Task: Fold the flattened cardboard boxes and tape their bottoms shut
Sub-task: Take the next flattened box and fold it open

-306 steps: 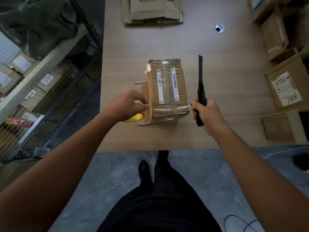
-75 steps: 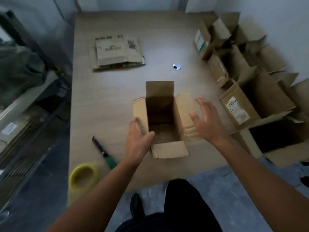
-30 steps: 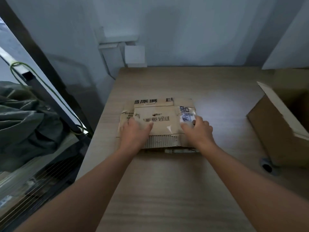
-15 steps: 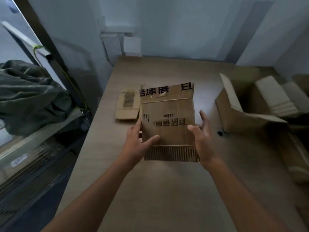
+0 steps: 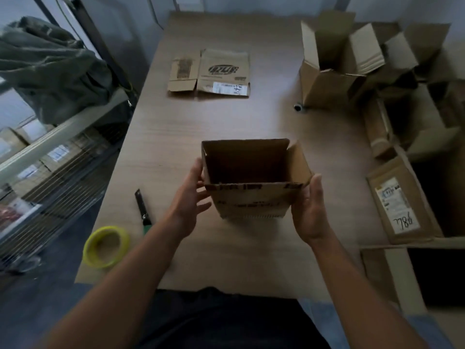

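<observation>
Cardboard box (image 5: 251, 200), squared open with its mouth up, sandwiched between left hand (image 5: 190, 200) and right hand (image 5: 310, 212); straight fingers press opposite side walls.

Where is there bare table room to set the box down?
Bare tabletop lies between the opened box and the flattened boxes, and along the near edge right of the tape roll. The right side is crowded with standing boxes.
</observation>
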Tool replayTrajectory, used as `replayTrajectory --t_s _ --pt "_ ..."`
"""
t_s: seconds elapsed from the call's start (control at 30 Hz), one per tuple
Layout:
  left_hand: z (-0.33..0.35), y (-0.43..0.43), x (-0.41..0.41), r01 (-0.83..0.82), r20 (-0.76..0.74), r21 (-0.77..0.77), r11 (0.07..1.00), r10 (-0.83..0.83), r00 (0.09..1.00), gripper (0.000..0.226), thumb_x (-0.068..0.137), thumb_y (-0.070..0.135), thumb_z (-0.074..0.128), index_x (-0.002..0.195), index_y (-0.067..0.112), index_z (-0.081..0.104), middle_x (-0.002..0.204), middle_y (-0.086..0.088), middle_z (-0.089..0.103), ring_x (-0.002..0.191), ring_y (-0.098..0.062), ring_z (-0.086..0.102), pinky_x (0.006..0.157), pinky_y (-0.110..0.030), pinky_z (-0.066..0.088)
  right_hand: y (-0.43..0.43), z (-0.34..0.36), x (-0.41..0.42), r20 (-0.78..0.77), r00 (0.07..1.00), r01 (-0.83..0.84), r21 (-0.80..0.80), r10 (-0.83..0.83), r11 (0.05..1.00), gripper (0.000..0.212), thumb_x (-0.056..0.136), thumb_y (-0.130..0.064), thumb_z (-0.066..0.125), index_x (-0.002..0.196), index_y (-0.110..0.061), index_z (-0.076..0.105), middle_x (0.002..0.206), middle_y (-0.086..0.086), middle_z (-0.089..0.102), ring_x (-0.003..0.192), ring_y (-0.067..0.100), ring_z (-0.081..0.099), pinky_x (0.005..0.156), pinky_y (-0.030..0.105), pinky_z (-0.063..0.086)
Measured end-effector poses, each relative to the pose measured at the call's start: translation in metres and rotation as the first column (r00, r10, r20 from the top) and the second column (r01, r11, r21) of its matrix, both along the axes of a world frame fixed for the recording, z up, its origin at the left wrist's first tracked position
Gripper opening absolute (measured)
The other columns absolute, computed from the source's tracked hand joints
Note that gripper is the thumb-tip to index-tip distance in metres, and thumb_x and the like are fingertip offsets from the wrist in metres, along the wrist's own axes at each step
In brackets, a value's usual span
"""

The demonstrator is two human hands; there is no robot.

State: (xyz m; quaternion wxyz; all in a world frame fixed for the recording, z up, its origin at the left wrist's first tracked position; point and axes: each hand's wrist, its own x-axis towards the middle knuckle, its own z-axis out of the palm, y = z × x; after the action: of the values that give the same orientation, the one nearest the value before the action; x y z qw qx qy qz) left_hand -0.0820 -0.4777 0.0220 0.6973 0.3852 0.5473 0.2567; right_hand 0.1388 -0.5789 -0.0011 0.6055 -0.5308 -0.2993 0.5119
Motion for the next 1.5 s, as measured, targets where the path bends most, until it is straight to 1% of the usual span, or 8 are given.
replayTrajectory --t_s 0.23,0.43,0.57,0.67,0.8,0.97,1.23,1.5 --pt "0.005 -0.013 0.001 0.014 0.186 0.108 0.994 -0.034 0.982 0.051 0.100 0.017 0.060 0.143 0.034 0.041 0.133 -0.005 0.057 0.116 -0.032 0.061 0.087 -0.047 0.057 -0.020 0.002 -0.003 -0.010 0.997 -0.071 -0.067 0.071 0.995 0.038 0.094 -0.039 0.051 0.129 -0.027 0.047 0.125 -0.001 0.058 0.113 0.021 0.055 0.095 0.040 0.040" --pt "0.006 -0.011 0.019 -0.087 0.343 0.151 0.985 0.031 0.939 0.038 0.089 -0.013 0.056 0.102 0.022 0.063 0.113 -0.011 0.060 0.086 -0.027 0.064 0.057 -0.032 0.058 -0.010 0.010 -0.001 -0.076 0.996 -0.049 0.018 0.050 0.999 0.070 0.090 0.004 0.044 0.146 -0.039 0.044 0.144 0.002 0.049 0.126 0.021 0.055 0.100 0.037 0.051" --pt "0.007 0.004 0.030 -0.180 0.231 0.120 0.976 0.149 0.962 0.045 0.083 -0.021 0.052 0.072 0.021 0.065 0.108 -0.001 0.065 0.087 -0.023 0.066 0.064 -0.030 0.052 -0.004 0.011 -0.013 -0.061 0.997 0.057 0.042 -0.054 0.997 0.047 0.096 -0.025 0.046 0.138 -0.006 0.054 0.124 0.011 0.060 0.111 0.026 0.058 0.088 0.033 0.052" --pt "0.006 0.012 0.032 -0.165 0.172 0.127 0.978 0.142 0.975 0.046 0.084 -0.019 0.051 0.067 0.022 0.064 0.098 0.000 0.067 0.084 -0.028 0.062 0.063 -0.033 0.049 -0.010 -0.002 -0.013 0.101 0.995 0.011 0.075 -0.019 0.997 0.086 0.091 -0.075 0.046 0.145 -0.008 0.046 0.145 0.019 0.049 0.136 0.032 0.047 0.113 0.047 0.040" --pt "-0.001 0.011 0.028 -0.090 0.228 0.160 0.983 0.052 0.972 0.030 0.079 -0.009 0.054 0.074 0.018 0.066 0.116 -0.005 0.067 0.099 -0.026 0.065 0.075 -0.034 0.052 -0.009 -0.019 -0.007 0.544 0.834 -0.023 0.197 -0.090 0.980 0.058 0.092 -0.067 0.054 0.133 -0.026 0.049 0.141 0.009 0.045 0.133 0.028 0.046 0.108 0.052 0.044" --pt "-0.022 -0.015 0.001 0.029 0.431 0.210 0.977 -0.119 0.894 0.024 0.088 0.031 0.056 0.093 0.009 0.066 0.141 -0.005 0.056 0.120 -0.028 0.060 0.090 -0.039 0.053 0.002 -0.023 -0.015 0.426 0.880 0.146 0.175 -0.209 0.974 0.004 0.096 -0.034 0.060 0.098 -0.035 0.057 0.132 0.000 0.052 0.124 0.024 0.053 0.105 0.057 0.046" --pt "-0.023 -0.041 -0.010 0.029 0.186 0.120 0.992 -0.051 0.981 0.059 0.094 0.015 0.067 0.143 0.038 0.043 0.142 -0.009 0.051 0.119 -0.030 0.063 0.092 -0.041 0.058 -0.021 -0.007 -0.022 -0.048 0.997 0.049 -0.198 -0.059 0.979 0.052 0.095 -0.029 0.060 0.144 -0.037 0.044 0.143 0.008 0.051 0.123 0.030 0.058 0.094 0.045 0.058" --pt "-0.030 -0.058 -0.011 0.090 0.143 -0.097 0.991 -0.076 0.987 0.093 0.075 0.058 0.068 0.143 0.000 0.046 0.118 -0.019 0.070 0.090 -0.024 0.071 0.065 -0.033 0.057 -0.024 -0.003 -0.015 -0.066 0.992 -0.126 -0.394 0.109 0.910 0.046 0.100 -0.043 0.047 0.138 -0.018 0.053 0.114 0.006 0.068 0.085 0.013 0.069 0.057 0.023 0.054"
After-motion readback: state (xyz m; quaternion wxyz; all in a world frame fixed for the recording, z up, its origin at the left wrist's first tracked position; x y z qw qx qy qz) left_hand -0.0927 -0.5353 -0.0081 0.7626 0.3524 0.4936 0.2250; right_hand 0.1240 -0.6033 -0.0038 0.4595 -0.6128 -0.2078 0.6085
